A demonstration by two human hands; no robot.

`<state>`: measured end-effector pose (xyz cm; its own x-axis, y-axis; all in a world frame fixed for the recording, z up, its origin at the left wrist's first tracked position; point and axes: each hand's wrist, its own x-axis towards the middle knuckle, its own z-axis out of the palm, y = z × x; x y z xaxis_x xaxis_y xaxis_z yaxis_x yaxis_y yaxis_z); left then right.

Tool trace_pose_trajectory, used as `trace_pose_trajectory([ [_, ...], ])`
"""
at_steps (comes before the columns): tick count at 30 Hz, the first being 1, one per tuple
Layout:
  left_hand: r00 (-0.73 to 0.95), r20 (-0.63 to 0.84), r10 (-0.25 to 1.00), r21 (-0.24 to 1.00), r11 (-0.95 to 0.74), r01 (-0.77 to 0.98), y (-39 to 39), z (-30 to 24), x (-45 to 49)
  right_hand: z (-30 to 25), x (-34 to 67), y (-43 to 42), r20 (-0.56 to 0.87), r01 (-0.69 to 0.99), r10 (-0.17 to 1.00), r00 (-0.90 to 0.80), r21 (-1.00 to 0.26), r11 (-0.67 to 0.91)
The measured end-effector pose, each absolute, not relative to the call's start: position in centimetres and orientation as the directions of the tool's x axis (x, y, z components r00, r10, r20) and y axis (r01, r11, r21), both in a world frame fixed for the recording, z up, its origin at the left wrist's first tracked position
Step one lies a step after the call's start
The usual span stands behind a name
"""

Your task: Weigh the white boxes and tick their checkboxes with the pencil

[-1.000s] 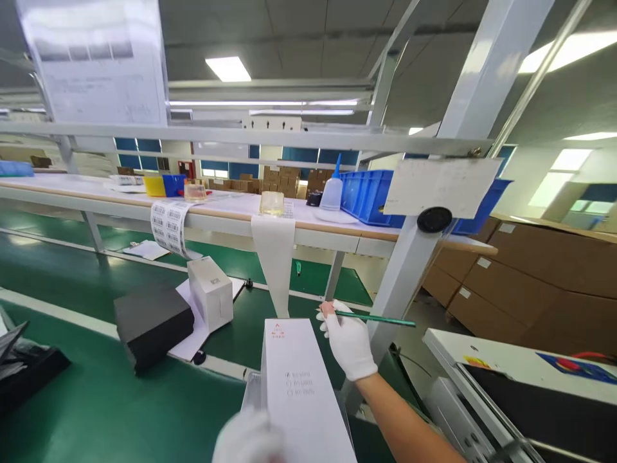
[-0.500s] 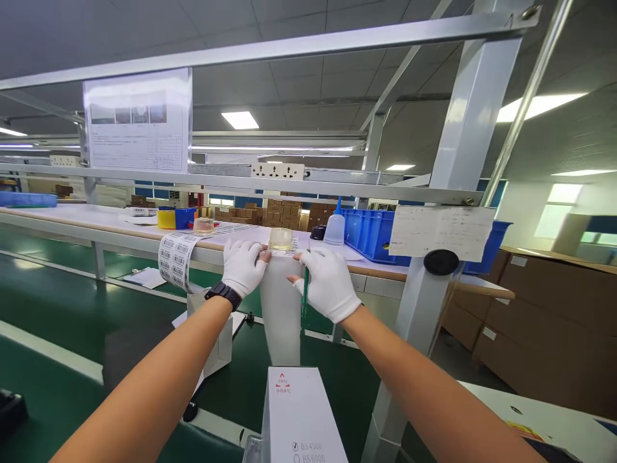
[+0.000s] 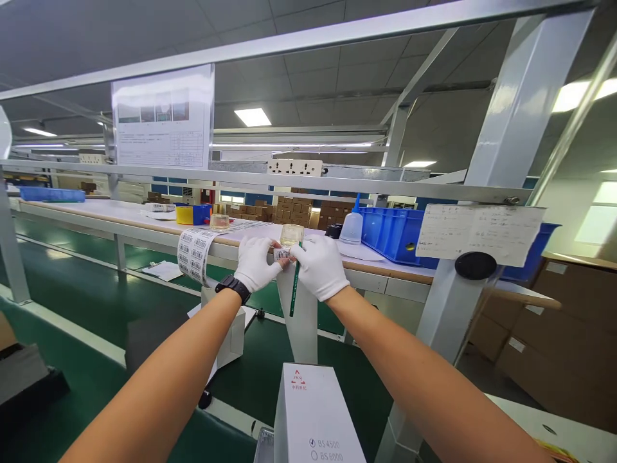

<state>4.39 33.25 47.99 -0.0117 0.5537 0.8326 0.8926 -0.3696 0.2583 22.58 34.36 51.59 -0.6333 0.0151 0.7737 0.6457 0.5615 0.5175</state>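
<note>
Head-worn view, forward across the bench (image 3: 128, 211)

The person wore thin white fabric gloves on both hands, the left (image 3: 255, 265) and the right (image 3: 319, 269), the cloth close-fitting and slightly creased over the knuckles. A few bare fingertips (image 3: 276, 244) showed past the fabric. Each glove ended at the wrist. A black watch (image 3: 233, 287) with a broad dark strap circled the left wrist, and both forearms (image 3: 166, 360) were bare.
</note>
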Motion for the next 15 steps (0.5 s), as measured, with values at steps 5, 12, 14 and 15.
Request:
trace_pose_trajectory([
  [5, 0.126, 0.757, 0.641, 0.164, -0.373, 0.913, 32.1, 49.7, 2.9, 46.8, 24.0, 30.0, 0.856, 0.535, 0.009, -0.518, 0.315, 0.784],
  [12, 0.091, 0.747, 0.658, 0.328, -0.485, 0.811, 18.1, 37.8, 7.0, 33.9, 35.3, 22.9, 0.555, 0.401, 0.831, 0.048, -0.772, 0.493],
  [14, 0.079, 0.726, 0.683, 0.444, -0.554, 0.704, 11.8, 32.5, 9.7, 32.3, 37.9, 22.3, 0.412, 0.392, 0.897, 0.159, -0.86, 0.326],
  [15, 0.094, 0.718, 0.69, 0.459, -0.57, 0.681, 9.2, 30.3, 11.0, 32.1, 38.6, 22.3, 0.37, 0.386, 0.91, 0.185, -0.879, 0.279],
])
